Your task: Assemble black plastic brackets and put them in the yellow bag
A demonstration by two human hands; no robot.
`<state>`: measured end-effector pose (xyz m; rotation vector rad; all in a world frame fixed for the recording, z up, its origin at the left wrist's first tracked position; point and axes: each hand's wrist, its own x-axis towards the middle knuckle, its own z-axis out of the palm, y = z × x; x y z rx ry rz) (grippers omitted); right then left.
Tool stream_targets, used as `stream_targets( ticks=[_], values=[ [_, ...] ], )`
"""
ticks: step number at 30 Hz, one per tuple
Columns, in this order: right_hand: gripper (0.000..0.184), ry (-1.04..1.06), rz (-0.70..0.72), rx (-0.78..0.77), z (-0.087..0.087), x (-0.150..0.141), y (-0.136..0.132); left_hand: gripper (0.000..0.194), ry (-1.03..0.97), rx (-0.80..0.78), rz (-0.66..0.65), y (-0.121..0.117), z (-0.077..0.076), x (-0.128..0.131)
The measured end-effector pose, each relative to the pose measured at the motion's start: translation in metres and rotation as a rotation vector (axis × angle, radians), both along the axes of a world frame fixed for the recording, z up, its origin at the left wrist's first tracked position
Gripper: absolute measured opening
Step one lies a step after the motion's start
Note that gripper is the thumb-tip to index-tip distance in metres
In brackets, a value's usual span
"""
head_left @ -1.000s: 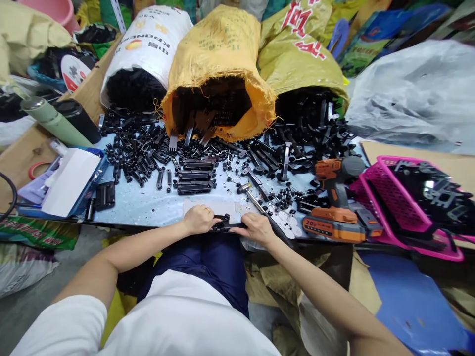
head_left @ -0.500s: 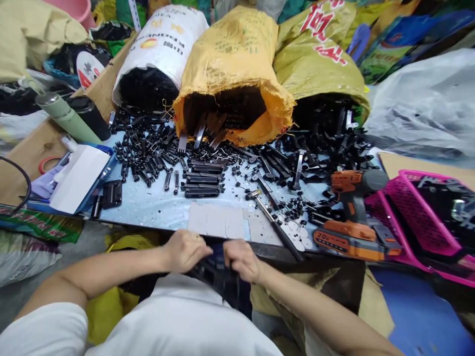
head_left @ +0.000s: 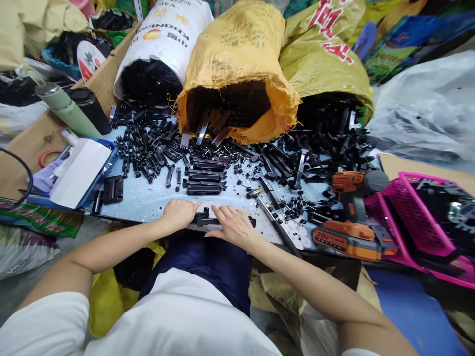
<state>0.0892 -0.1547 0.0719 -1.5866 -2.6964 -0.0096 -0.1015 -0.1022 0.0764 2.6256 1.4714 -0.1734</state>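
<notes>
A long black plastic part [head_left: 208, 221] lies at the front edge of the bench, over the pale pad. My left hand [head_left: 178, 214] is closed around its left end, with the fingertips partly hidden. My right hand [head_left: 235, 226] lies across the middle of the part, fingers stretched out and thumb apart; the part's right end shows beyond it. Just behind are stacked black bar assemblies [head_left: 206, 177]. To the right of my right hand rests a hammer [head_left: 272, 220], its handle over the bench edge.
A cordless drill [head_left: 352, 212] and a pink basket [head_left: 426, 222] stand at the right. Three sacks, the middle one an orange sack [head_left: 237, 54], open onto heaps of small black parts [head_left: 148, 143]. A green bottle [head_left: 69, 111] leans at the left beside a blue tray [head_left: 85, 185].
Both hands have moved forward from above my lap to the bench edge, bringing the black part with them. My right hand's fingers have gone from curled to stretched out.
</notes>
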Motion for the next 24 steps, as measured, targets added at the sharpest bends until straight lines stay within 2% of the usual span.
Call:
stream_targets(
  ticks=[2, 7, 12, 14, 17, 19, 21, 24],
  values=[
    [0.054, 0.007, 0.089, 0.066, 0.003, -0.003, 0.006, 0.062, -0.002, 0.003, -0.006, 0.0, 0.003, 0.004],
    [0.043, 0.048, 0.223, 0.051, 0.004, -0.005, 0.017, 0.063, -0.045, -0.005, -0.04, -0.003, 0.002, 0.006],
    [0.057, 0.177, 0.236, 0.066, 0.008, 0.01, 0.014, 0.06, -0.114, 0.011, -0.034, -0.002, -0.001, 0.0],
    [0.061, 0.165, 0.179, 0.055, 0.015, 0.025, 0.009, 0.06, -0.183, 0.06, -0.1, -0.001, 0.001, -0.006],
    [0.062, 0.207, 0.167, 0.04, 0.031, 0.049, -0.005, 0.063, -0.322, 0.139, -0.31, -0.007, 0.008, -0.015],
    [0.063, 0.383, 0.282, -0.005, 0.042, 0.054, -0.018, 0.066, -0.487, 0.129, -0.475, -0.019, 0.016, -0.017],
    [0.063, 0.641, 0.423, -0.094, 0.047, 0.046, -0.032, 0.07, -0.709, 0.054, -0.604, -0.036, 0.024, -0.014],
    [0.064, 1.042, 0.549, -0.149, 0.035, 0.01, -0.052, 0.076, -1.002, -0.077, -0.691, -0.062, 0.03, 0.001]
  ],
)
